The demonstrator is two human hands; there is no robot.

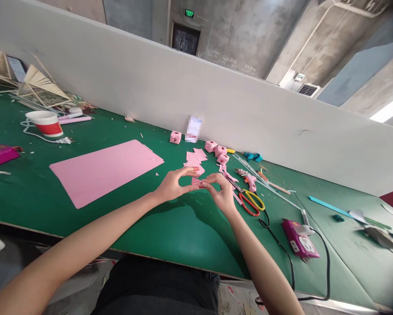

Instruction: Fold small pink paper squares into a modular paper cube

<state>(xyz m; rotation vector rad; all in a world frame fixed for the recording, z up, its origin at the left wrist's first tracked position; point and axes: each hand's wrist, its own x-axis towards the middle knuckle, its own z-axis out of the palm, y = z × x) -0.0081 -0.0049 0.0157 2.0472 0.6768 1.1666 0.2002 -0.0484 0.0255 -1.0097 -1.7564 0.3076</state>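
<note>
A small folded piece of pink paper (pixel 196 181) is held just above the green table, between my two hands. My right hand (pixel 223 196) pinches its right side between thumb and fingertips. From the left, my left hand (pixel 173 185) closes on it, thumb along the lower edge and fingers curved over the top; part of the piece is hidden there. Right behind my fingers lie several pink paper squares (pixel 199 154). Scissors (pixel 250 203) with red and yellow handles rest beside my right hand among pink offcuts (pixel 222 168). A large pink sheet (pixel 106 173) lies to the left.
Folded pink paper shapes (pixel 175 137) stand near the white partition (pixel 144 78). A pink glue gun (pixel 250 181), clear glue sticks (pixel 268 183) and a purple power strip (pixel 300 238) with black cable lie right. A paper cup (pixel 47 123) and stick models (pixel 40 89) stand left.
</note>
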